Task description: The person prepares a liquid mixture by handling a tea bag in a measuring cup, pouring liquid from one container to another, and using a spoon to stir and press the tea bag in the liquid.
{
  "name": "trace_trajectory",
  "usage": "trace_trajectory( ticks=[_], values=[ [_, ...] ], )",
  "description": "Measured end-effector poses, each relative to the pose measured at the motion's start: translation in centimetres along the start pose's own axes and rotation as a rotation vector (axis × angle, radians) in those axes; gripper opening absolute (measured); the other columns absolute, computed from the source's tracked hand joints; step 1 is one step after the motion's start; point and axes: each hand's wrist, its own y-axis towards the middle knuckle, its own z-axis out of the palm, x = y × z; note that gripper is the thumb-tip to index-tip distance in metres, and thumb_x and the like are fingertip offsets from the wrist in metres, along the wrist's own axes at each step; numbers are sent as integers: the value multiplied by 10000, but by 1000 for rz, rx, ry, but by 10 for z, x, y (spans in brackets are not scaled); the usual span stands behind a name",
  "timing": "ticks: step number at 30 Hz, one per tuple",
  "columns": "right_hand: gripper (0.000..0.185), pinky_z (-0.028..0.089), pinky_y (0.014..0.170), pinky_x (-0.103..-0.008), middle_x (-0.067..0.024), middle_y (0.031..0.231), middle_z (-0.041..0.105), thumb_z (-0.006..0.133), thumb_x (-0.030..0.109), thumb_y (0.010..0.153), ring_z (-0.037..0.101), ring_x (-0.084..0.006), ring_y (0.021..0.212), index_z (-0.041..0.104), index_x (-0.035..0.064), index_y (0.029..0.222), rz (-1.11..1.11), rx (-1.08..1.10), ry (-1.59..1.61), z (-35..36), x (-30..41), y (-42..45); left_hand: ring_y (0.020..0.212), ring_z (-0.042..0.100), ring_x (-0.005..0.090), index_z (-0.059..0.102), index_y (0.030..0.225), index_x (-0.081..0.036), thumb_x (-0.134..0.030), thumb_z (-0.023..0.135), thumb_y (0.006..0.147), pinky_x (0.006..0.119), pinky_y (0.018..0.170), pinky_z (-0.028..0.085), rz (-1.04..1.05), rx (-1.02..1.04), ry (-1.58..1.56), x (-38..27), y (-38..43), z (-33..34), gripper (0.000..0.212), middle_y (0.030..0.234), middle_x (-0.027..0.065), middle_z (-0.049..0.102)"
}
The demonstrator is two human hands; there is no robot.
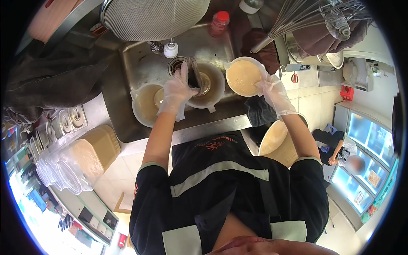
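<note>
Over the stainless steel sink [204,40], my gloved left hand [178,87] grips a dark, fuzzy-edged object [193,76], which I cannot identify further. It is tilted above a translucent plastic pitcher [220,78] that stands in the sink. Left of that, partly behind my left wrist, is a second translucent pitcher [142,103] with cloudy brownish liquid. My gloved right hand [274,92] holds a white plastic measuring jug [244,76] by its right side. Tan, milky liquid with a few bubbles fills the jug. The sink drain [175,65] shows behind my left fingers.
A large mesh strainer [153,19] overhangs the sink's back near a white-tipped faucet [171,50]. At back right lie wire whisks [296,19] and a red-lidded jar [219,24]. A dark cloth [261,111] drapes the front edge, above a large bucket [274,140]. Another person [334,148] sits right.
</note>
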Motion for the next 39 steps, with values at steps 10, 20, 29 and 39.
trace_trajectory(
  ticks=[10, 20, 29, 39],
  values=[
    [266, 509, 602, -281, -75, 842, 650, 737, 175, 901, 605, -133, 672, 552, -13, 941, -25, 28, 78, 5, 17, 7, 1103, 647, 372, 475, 1462, -7, -562, 720, 846, 503, 898, 529, 363, -570, -25, -29, -15, 65, 864, 1315, 196, 590],
    [291, 536, 639, -293, -96, 803, 669, 721, 201, 891, 654, -152, 689, 584, -44, 967, -34, -16, -7, 1, -10, 19, 847, 724, 381, 457, 1486, 23, -461, 480, 1009, 476, 791, 569, 226, -275, -139, -38, 7, 70, 680, 844, 242, 726],
    [258, 523, 701, -362, -128, 753, 684, 649, 195, 902, 683, -249, 808, 735, -11, 1031, -198, -77, -125, 10, -31, 3, 958, 713, 421, 422, 1542, -157, -508, 523, 1009, 481, 877, 560, -70, -220, -203, -61, 63, 104, 647, 1179, 322, 666],
    [299, 536, 739, -332, -134, 908, 745, 661, 168, 864, 702, -186, 834, 744, -30, 1072, 9, -63, -5, 27, -25, -25, 836, 709, 291, 666, 1191, -157, -234, 624, 925, 427, 734, 567, 531, -262, -10, -49, 32, 86, 280, 847, 115, 694]
  ],
)
